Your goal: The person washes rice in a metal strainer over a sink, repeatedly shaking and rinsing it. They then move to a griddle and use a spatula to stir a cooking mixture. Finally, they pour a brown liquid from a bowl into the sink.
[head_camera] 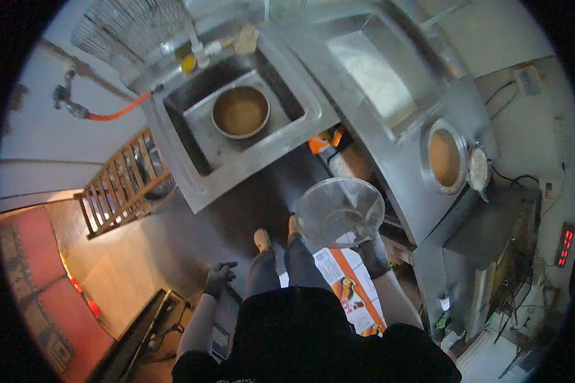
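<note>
My right hand (373, 253), in a dark glove, grips the near side of a clear round plastic container (340, 210); its fingers partly show through the wall. Below it lies a printed white and orange sheet or packaging (352, 292), partly behind my forearm. Held low on the left, my left hand (221, 277) wears a dark glove, with its fingers partly curled and nothing visible in it. Ahead, a round metal bowl (241, 112) with brownish contents sits in the stainless steel sink (201, 186).
Right of the sink, a steel counter (393, 177) has a rectangular basin (378, 72) and a round pot (444, 156) with orange-brown contents. A wooden slatted rack (120, 206) stands at left. An orange hose (120, 114) reaches the sink. Bags lie under the counter.
</note>
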Motion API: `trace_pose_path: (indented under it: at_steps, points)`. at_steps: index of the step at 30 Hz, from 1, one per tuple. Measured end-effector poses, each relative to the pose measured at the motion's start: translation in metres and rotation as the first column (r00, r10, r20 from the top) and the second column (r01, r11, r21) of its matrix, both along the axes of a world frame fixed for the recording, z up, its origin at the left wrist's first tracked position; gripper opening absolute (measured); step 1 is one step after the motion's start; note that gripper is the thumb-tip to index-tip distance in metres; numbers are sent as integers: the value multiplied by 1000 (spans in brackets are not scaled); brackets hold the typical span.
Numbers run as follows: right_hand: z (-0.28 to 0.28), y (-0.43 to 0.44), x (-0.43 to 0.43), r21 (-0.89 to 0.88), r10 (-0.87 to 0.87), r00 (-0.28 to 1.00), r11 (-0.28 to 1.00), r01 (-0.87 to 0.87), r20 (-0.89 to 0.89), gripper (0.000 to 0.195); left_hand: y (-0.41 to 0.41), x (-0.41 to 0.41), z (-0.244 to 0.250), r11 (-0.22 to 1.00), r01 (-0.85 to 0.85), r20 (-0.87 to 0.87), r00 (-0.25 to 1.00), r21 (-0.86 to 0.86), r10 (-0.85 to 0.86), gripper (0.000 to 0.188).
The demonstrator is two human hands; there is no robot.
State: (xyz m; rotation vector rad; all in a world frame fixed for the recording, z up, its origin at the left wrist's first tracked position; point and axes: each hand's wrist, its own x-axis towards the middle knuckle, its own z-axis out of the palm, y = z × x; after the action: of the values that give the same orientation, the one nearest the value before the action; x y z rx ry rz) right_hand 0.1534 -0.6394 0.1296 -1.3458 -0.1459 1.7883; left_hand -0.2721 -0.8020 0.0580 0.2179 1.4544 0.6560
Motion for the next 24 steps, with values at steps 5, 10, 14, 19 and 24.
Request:
trace_pose_path:
  at_steps: [5, 10, 14, 19, 24]
  points:
    - [114, 41, 9, 205, -172, 910, 943, 264, -378, 45, 67, 1, 17, 968, 169, -76, 985, 185, -157, 24]
    - [202, 137, 11, 633, -9, 975, 759, 151, -223, 52, 156, 26, 75, 847, 340, -217, 938, 408, -272, 28]
    - [210, 249, 44, 647, -38, 907, 689, 327, -419, 44, 236, 55, 113, 787, 349, -162, 937, 509, -310, 30]
    - [252, 420, 28, 628, 26, 878, 709, 320, -477, 28, 335, 85, 142, 880, 34, -37, 999, 474, -19, 26]
    - [147, 642, 96, 851, -308, 848, 451, -270, 432, 25, 448, 128, 174, 868, 107, -74, 994, 485, -82, 22]
